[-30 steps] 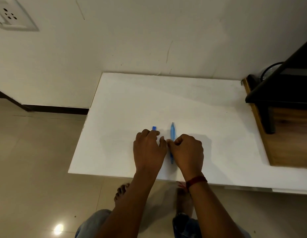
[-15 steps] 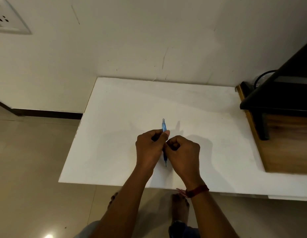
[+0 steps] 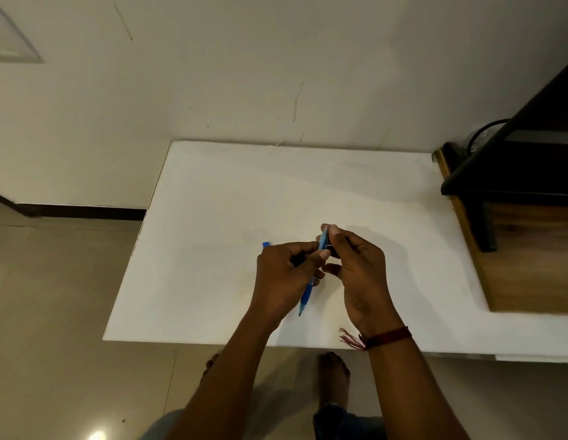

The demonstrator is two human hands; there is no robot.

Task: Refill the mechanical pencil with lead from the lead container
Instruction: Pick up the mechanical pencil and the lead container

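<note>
i see the mechanical pencil (image 3: 308, 289) as a slim blue barrel with a paler, see-through upper half and a dark tip, held tilted above the white table (image 3: 213, 249), tip toward 7 o'clock and cap end toward 1 o'clock. the left hand (image 3: 284, 277) is curled around its middle, thumb and forefinger pinching the barrel. the right hand (image 3: 355, 271) pinches the cap end between thumb and forefinger, its other fingers loosely bent and apart from the barrel. at 10 o'clock from the left hand a small blue end of the lead container (image 3: 266, 244) pokes out past the knuckles; i take it to be that, though most of it is hidden behind the hand and i cannot tell whether it lies on the table or is held. the pencil's midsection is covered by the left fingers, and the clip area is too dim to read. a red thread band (image 3: 387, 337) circles the right wrist. at 3 o'clock a wooden cabinet (image 3: 530, 265) is cut off by the edge.
</note>
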